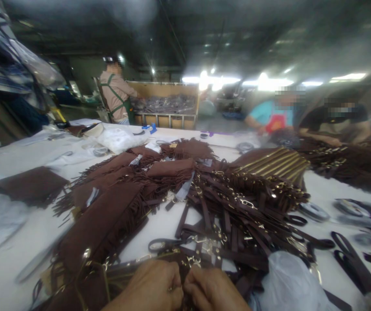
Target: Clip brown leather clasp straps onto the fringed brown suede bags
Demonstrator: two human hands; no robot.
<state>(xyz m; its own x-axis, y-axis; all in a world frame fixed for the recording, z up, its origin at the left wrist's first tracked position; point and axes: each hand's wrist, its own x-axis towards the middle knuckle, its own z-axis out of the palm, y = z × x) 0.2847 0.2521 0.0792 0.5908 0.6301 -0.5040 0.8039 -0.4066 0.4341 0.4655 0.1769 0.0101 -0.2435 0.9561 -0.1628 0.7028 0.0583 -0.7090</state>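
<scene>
honestly, the likeliest trouble from where i stand is a snag: the loose tangle of flat dark brown straps [229, 220] with gold-coloured metal clasps [247, 202] spreads right up to the knuckles, and one clasp catching on another could drag several straps along at a single pull. the long dark brown fringed bag of soft, leathery-looking material [99, 224] lies just beyond the left hand [156, 280], so it might get hooked on the same hardware, or have its smooth face scuffed by a metal edge. the crumpled, translucent white plastic bag [292, 276] sits near the right hand [209, 285] and, being light, could be swept along by a careless elbow or slide over small parts and hide them. a fumble is possible too, since the grip is on something so slight. as for the pose, both hands come in low from the worker's own side of the white tabletop [159, 224], backs upward, meeting almost knuckle to knuckle. the fingers of each are curled in tight on what looks like a small dark brown strap-like piece [183, 266], right between them at the near edge of the heap, though blur and knuckles hide exactly what is pinched.
</scene>
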